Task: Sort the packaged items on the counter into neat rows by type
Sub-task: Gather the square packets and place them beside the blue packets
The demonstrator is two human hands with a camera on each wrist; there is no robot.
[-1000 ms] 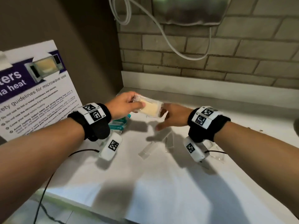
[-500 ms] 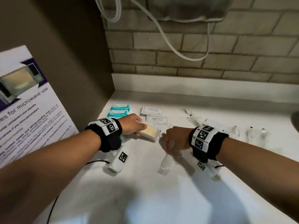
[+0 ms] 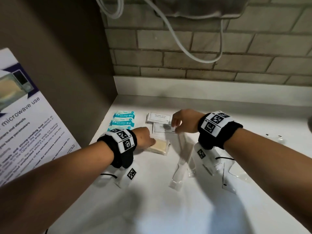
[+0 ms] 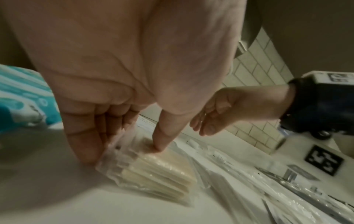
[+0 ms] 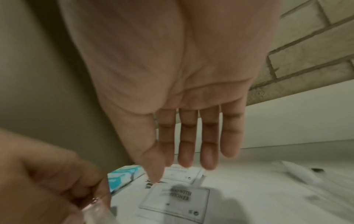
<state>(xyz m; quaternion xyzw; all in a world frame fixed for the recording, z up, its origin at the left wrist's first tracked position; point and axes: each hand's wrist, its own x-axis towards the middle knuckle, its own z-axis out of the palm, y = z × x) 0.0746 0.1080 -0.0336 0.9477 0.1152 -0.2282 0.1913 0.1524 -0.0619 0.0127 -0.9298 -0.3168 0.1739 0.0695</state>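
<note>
Left hand [image 3: 144,138] grip pinches the soap packet [image 3: 159,146] on the counter [image 3: 152,208]; right hand [image 3: 184,121] hovers, fingers spread.

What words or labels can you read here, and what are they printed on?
"microwave use": poster at left; its smaller lines are too blurred.
"SHAMPOO WITH CONDITIONER": white sachets.
Teal packets: print too small to read.
Wristbands: square coded markers, small characters unreadable.

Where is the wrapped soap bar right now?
In the head view the soap bar lies on the counter under the left hand, just below the shampoo sachets.
</note>
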